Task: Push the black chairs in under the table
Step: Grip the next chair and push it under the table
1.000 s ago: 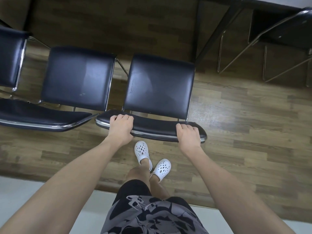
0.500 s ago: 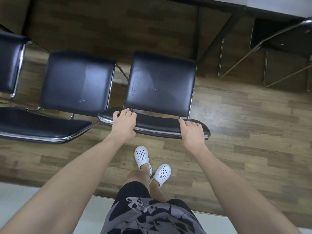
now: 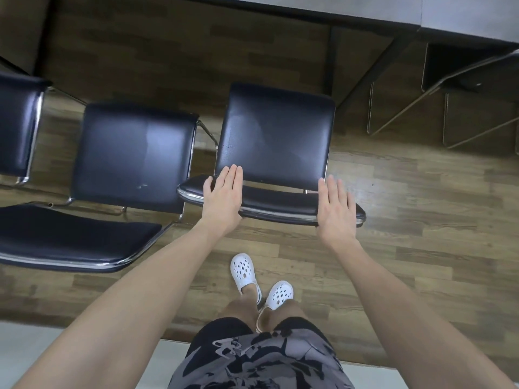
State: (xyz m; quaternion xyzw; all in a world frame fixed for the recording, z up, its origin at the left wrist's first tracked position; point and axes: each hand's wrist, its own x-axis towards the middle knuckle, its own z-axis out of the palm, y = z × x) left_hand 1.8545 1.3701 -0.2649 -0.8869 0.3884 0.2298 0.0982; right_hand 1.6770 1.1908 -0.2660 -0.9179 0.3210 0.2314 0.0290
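A black padded chair (image 3: pixel 276 136) with a chrome frame stands in front of me, its seat facing the grey table (image 3: pixel 365 12) along the top edge. My left hand (image 3: pixel 223 199) lies flat over the left end of its backrest (image 3: pixel 280 204), fingers straight. At the backrest's right end my right hand (image 3: pixel 335 210) lies the same way, extended and not gripping. The seat's far edge sits just short of the table's shadow. A second black chair (image 3: pixel 132 153) stands to its left, further back from the table. A third (image 3: pixel 16 124) shows at the left edge.
A dark table leg (image 3: pixel 331 57) drops just beyond the chair's right front corner. Another black chair (image 3: pixel 477 77) sits tucked under the table at the right. Wood-plank floor lies all around. My white clogs (image 3: pixel 259 283) stand behind the chair; a pale floor strip runs along the bottom.
The chair has slid forward toward the table. Both hands, curled over the backrest before, now lie flat with fingers straightened.
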